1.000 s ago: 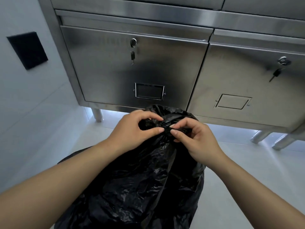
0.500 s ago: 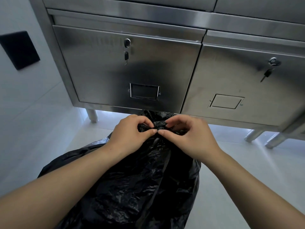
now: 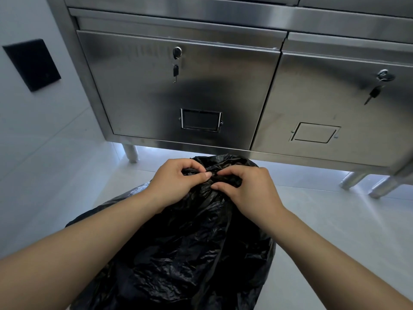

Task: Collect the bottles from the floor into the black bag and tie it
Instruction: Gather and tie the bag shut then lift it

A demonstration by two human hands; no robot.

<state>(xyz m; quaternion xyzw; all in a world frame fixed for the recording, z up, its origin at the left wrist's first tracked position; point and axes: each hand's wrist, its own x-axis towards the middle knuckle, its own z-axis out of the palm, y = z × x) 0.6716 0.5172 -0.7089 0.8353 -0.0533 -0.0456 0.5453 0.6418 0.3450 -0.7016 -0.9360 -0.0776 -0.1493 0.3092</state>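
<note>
A crumpled black bag (image 3: 190,249) stands bulging on the pale floor right in front of me, its top gathered into a bunch. My left hand (image 3: 176,182) pinches the gathered plastic from the left, thumb and fingers closed on it. My right hand (image 3: 248,193) grips the same bunch from the right, fingertips pressed into the folds. The two hands nearly touch over the bag's neck. No bottle shows; whatever the bag holds is hidden by the plastic.
A stainless steel cabinet (image 3: 178,90) with two locked drawers, keys hanging in the locks, stands just beyond the bag on short metal legs (image 3: 131,153). A pale tiled wall with a black plate (image 3: 32,63) is at the left. Bare floor (image 3: 335,231) lies to the right.
Both hands have sunk lower with the bag's neck and drawn closer together, working the gathered plastic between the fingertips. The bag's top sits lower against the cabinet.
</note>
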